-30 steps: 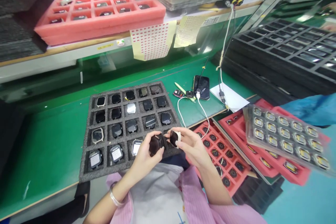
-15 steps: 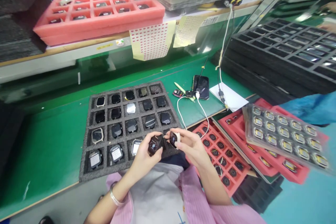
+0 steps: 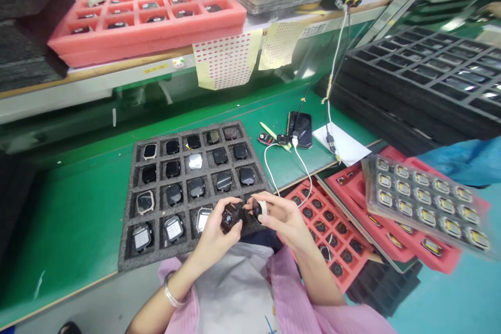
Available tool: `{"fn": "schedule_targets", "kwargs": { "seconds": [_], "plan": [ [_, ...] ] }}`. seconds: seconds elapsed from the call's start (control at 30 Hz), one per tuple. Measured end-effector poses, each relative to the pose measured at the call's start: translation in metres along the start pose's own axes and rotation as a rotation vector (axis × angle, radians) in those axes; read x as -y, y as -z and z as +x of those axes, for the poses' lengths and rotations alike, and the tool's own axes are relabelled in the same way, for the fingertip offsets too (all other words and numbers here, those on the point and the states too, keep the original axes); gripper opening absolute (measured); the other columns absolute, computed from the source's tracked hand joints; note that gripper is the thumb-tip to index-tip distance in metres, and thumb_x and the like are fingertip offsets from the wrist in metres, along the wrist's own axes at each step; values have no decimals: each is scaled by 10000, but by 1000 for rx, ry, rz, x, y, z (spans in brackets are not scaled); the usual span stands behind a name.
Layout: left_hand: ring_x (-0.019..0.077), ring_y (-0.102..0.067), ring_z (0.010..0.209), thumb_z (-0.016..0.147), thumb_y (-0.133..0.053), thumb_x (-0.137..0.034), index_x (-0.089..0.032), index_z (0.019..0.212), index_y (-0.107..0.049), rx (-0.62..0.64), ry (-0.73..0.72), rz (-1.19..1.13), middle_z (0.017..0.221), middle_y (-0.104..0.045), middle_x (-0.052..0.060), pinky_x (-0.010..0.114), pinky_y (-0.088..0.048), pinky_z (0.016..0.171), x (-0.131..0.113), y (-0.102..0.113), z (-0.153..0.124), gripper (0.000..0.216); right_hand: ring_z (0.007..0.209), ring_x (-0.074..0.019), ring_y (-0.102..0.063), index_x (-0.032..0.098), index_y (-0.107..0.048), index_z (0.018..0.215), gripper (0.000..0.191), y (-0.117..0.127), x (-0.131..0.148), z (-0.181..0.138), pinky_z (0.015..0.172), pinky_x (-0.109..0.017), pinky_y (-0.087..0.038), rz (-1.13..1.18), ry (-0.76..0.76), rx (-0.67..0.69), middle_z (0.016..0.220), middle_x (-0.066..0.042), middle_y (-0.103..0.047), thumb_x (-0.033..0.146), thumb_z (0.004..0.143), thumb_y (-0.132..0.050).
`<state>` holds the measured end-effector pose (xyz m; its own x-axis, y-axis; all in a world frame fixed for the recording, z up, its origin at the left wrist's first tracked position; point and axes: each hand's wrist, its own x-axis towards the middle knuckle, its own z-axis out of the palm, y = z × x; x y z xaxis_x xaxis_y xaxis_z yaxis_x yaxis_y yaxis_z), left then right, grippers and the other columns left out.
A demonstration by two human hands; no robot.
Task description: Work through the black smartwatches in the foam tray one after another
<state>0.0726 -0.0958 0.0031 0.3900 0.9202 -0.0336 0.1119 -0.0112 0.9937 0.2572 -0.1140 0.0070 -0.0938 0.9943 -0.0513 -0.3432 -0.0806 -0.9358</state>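
Note:
My left hand (image 3: 219,229) is closed round a dark smartwatch body (image 3: 230,217) with a faintly lit screen. Close beside it, my right hand (image 3: 284,216) pinches a second smartwatch body (image 3: 258,210), dark-faced with a pale case, turned partly edge-on. The two watches are a small gap apart. Both hands are over the near right corner of a dark grey foam tray (image 3: 161,224), whose cells hold several watch bodies, some face up and some showing white labels. My hands hide the cells beneath them.
Right of the tray are a phone (image 3: 300,129) and white cables (image 3: 270,164). Red foam trays (image 3: 354,258) and a clear tray of parts (image 3: 415,198) lie at the right. Stacked black trays (image 3: 391,88) stand behind them. A shelf above bears a red foam tray (image 3: 156,36).
The watch in my right hand has turned, so less of its screen and more of its pale side shows. My left hand has hardly moved.

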Motion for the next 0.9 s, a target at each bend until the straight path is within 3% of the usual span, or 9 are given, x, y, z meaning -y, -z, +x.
{"fn": "schedule_targets", "kwargs": {
  "seconds": [0.4, 0.9],
  "plan": [
    [208, -530, 1046, 801, -554, -136, -218, 1205, -479, -12, -4, -32, 1126, -548, 58, 338, -400, 946, 8, -1, 0, 419, 996, -258, -640, 224, -694, 1086, 369, -2, 1, -1, 918, -391, -496, -6, -17, -7, 1048, -82, -649, 196, 724, -767],
    [192, -533, 952, 772, -524, -108, -202, 1075, -503, 42, 11, 27, 1014, -562, 36, 299, -412, 854, 1, 0, -1, 317, 958, -269, -658, 215, -714, 1018, 316, -2, 2, -2, 854, -368, -535, 17, 3, -8, 1010, -75, -652, 190, 709, -774]
  ]
}}
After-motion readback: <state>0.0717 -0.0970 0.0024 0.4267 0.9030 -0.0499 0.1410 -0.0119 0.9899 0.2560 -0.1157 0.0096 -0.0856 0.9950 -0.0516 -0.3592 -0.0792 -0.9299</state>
